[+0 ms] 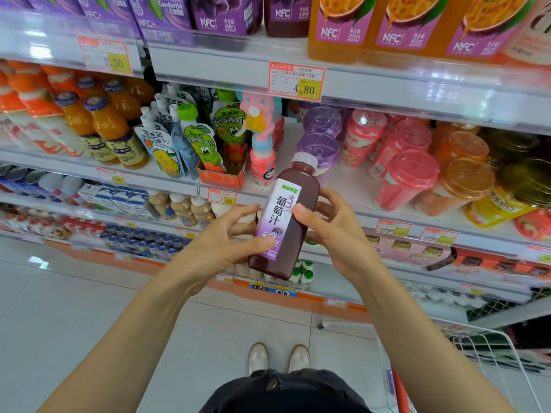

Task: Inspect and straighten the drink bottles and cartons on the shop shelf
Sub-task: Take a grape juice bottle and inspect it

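Observation:
A dark purple grape juice bottle (286, 225) with a white cap and a white-and-purple label is held off the shelf in front of me, tilted with its cap up and to the right. My left hand (229, 239) grips its lower left side, thumb on the label. My right hand (325, 231) grips the right side, thumb on the label's upper edge. On the top shelf (357, 76) stand more purple NFC bottles (223, 13) and orange passion-fruit bottles (402, 25).
The middle shelf holds orange juice bottles (110, 126), drink pouches (190, 138), purple-lidded cups (320, 138) and pink and orange lidded cups (417, 171). Milk cartons (119, 198) sit lower left. A wire shopping cart (465, 362) is at the lower right.

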